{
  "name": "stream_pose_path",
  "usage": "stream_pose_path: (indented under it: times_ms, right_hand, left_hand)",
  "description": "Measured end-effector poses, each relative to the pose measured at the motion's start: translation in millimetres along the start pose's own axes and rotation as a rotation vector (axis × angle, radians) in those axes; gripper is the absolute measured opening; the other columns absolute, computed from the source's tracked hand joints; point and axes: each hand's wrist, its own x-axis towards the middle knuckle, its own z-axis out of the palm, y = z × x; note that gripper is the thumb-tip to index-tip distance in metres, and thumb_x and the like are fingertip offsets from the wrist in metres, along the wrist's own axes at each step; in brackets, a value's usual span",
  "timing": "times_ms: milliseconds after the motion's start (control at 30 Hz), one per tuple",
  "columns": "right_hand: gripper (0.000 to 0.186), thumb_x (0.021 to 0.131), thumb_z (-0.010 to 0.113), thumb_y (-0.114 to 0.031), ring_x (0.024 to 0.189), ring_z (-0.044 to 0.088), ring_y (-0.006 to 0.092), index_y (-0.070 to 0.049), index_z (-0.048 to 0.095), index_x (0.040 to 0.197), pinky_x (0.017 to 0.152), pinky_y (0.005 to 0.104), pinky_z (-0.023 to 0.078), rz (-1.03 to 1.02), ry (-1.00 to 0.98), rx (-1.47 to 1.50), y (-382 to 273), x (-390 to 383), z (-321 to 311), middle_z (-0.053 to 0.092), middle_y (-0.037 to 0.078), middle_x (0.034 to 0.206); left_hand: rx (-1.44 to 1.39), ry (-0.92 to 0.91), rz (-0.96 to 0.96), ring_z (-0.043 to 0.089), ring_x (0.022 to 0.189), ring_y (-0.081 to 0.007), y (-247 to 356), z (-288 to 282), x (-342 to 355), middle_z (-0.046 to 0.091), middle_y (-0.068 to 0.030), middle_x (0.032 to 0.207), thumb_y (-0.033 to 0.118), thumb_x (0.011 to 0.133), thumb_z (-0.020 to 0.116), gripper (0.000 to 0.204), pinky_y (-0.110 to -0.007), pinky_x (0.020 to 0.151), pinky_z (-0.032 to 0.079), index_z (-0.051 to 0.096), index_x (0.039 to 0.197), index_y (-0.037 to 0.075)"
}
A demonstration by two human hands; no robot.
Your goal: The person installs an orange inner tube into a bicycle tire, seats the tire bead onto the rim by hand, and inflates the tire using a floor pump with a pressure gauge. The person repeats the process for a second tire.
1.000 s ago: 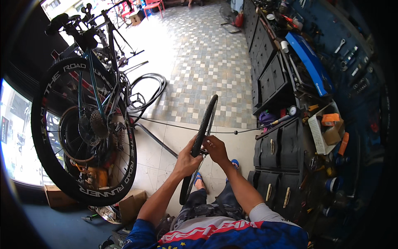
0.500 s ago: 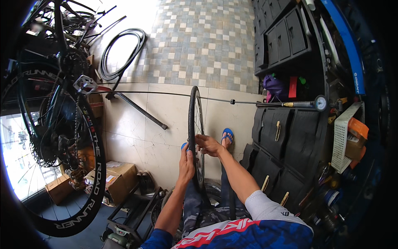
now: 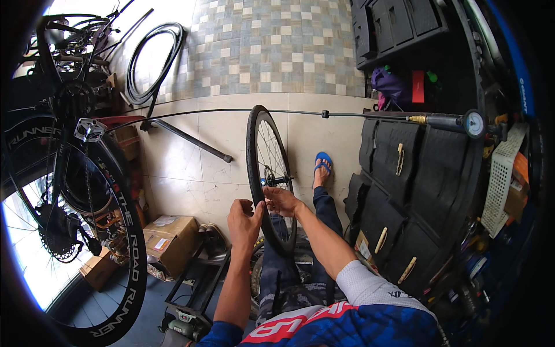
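A bicycle wheel (image 3: 253,151) with a black tyre and thin spokes stands upright in front of my legs, its hub showing on the right side. My left hand (image 3: 243,222) is at the tyre's left side, fingers curled and thumb pressed against the tyre. From the right, my right hand (image 3: 281,202) reaches to the rim near the spokes, and its fingers bend against the inner side. Its fingertips are partly hidden by the rim. Whether a small part such as a valve lies between the fingers cannot be seen.
A hose with a pressure gauge (image 3: 474,124) stretches across beyond the wheel. A bicycle (image 3: 130,254) stands at the left near a cardboard box (image 3: 179,234). A coiled black hose (image 3: 132,75) lies on the tiles. Black drawers and panels (image 3: 399,156) line the right, beside a white basket (image 3: 502,191).
The wheel has turned, so more of its spokes and hub show. My left fingers have curled away from lying along the tyre. My right hand stays at the rim. The view has shifted slightly.
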Motion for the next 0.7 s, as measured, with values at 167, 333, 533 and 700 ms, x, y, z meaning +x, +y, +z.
stream_pose_path:
  times_ms: [167, 333, 533, 700]
  right_hand:
    - [0.03, 0.098, 0.076, -0.04, 0.067, 0.054, 0.0031, -0.016, 0.068, 0.115, 0.051, 0.0207, 0.032, 0.01, -0.053, -0.042, 0, 11, 10, 0.061, -0.01, 0.087]
    - [0.031, 0.098, 0.077, -0.036, 0.065, 0.056, 0.0037, -0.015, 0.066, 0.117, 0.051, 0.0208, 0.033, 0.046, -0.013, -0.107, 5, 26, 15, 0.06, -0.008, 0.083]
    - [0.026, 0.099, 0.074, -0.037, 0.055, 0.053, 0.0059, -0.014, 0.068, 0.108, 0.047, 0.0223, 0.032, -0.026, -0.063, -0.061, 10, 35, 11, 0.06, -0.007, 0.078]
    - [0.025, 0.099, 0.074, -0.039, 0.06, 0.064, 0.006, -0.016, 0.067, 0.106, 0.047, 0.0217, 0.034, -0.015, -0.104, -0.001, 12, 33, 3, 0.068, -0.007, 0.087]
  left_hand:
    - [0.216, 0.016, 0.02, 0.069, 0.079, -0.0425, 2, -9, 20, 0.071, -0.0252, 0.086, 0.027, 0.087, 0.082, 0.038, -0.048, 0.075, 0.054, 0.063, 0.093, -0.006]
    - [0.337, -0.049, -0.02, 0.069, 0.08, -0.0469, -9, -9, 33, 0.069, -0.029, 0.082, 0.026, 0.089, 0.074, 0.035, -0.051, 0.074, 0.053, 0.061, 0.091, -0.007]
    - [0.188, -0.131, 0.003, 0.068, 0.067, -0.0362, -18, -18, 41, 0.068, -0.0235, 0.073, 0.024, 0.089, 0.073, 0.033, -0.045, 0.065, 0.053, 0.065, 0.085, -0.008]
    - [0.005, -0.254, -0.131, 0.068, 0.063, -0.0297, -22, -21, 48, 0.071, -0.0188, 0.074, 0.024, 0.091, 0.076, 0.033, -0.04, 0.065, 0.055, 0.068, 0.09, -0.008]
